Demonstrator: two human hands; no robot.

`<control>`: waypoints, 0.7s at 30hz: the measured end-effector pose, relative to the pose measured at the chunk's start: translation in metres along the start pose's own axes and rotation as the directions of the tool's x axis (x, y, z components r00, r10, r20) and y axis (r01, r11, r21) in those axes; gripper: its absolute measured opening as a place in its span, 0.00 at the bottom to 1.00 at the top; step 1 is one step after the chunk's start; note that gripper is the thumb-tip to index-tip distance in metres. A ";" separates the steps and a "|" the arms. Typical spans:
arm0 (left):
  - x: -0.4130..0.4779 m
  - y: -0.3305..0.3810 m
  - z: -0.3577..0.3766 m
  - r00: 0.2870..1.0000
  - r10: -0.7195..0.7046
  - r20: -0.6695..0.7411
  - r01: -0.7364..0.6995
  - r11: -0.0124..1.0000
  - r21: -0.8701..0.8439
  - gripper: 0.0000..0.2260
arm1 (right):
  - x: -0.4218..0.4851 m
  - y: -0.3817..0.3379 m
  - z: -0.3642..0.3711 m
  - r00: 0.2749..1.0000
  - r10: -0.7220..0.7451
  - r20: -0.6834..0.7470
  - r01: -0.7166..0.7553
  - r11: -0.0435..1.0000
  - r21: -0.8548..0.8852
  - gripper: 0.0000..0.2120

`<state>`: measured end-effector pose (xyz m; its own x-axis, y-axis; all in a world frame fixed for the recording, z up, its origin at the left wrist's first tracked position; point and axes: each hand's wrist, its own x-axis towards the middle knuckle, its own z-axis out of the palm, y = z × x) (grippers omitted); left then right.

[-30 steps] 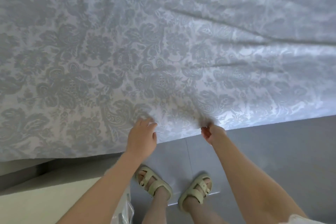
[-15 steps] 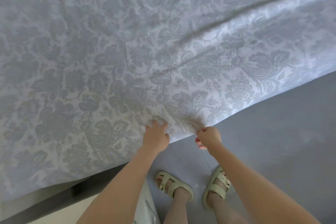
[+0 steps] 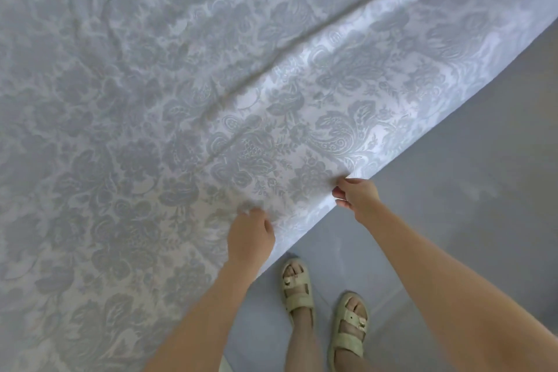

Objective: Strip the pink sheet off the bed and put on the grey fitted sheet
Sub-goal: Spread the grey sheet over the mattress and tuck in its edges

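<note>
Pale strapped sandals (image 3: 297, 290) stand on a smooth grey floor (image 3: 453, 190). Just beyond them, the left hand (image 3: 250, 238) bunches the sheet (image 3: 181, 100) under curled fingers. The right hand (image 3: 357, 196) pinches its hem between thumb and bent fingers. The sheet, grey floral damask with long soft creases, spreads away, its straight edge crossing diagonally above the floor.
</note>
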<state>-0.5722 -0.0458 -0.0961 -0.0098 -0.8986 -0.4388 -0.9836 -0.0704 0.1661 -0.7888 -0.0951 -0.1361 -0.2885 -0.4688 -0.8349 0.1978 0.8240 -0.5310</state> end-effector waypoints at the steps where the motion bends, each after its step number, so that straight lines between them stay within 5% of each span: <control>1: 0.006 0.004 -0.004 1.000 -0.014 -0.014 0.014 1.000 0.016 0.09 | 0.001 -0.001 0.005 1.000 0.012 -0.025 -0.011 1.000 0.024 0.08; 3: 0.021 0.012 -0.012 0.999 -0.009 -0.046 0.009 1.000 0.007 0.09 | 0.005 -0.001 0.013 0.994 0.015 -0.105 -0.017 1.000 -0.011 0.14; 8: 0.064 0.029 -0.032 0.992 0.100 -0.078 -0.102 0.994 -0.026 0.06 | 0.000 -0.004 0.004 0.987 -0.090 -0.130 0.021 0.890 -0.456 0.13; 12: 0.098 0.051 -0.047 0.974 0.223 0.035 -0.224 0.975 0.010 0.17 | -0.015 0.007 -0.022 0.982 -0.149 -0.112 0.045 0.771 -0.635 0.13; 18: 0.132 0.086 -0.057 0.914 0.332 0.235 -0.366 0.922 0.122 0.24 | -0.002 -0.013 -0.038 0.993 -0.070 -0.097 0.006 0.839 -0.544 0.09; 21: 0.151 0.109 -0.063 0.894 0.349 0.283 -0.401 0.903 0.154 0.24 | 0.022 -0.051 -0.064 0.972 -0.096 -0.214 0.024 0.948 -0.317 0.27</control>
<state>-0.6692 -0.2159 -0.0889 -0.4027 -0.7051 -0.5837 -0.9119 0.3639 0.1896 -0.8649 -0.1269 -0.1180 -0.5004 -0.4666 -0.7293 -0.1161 0.8709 -0.4775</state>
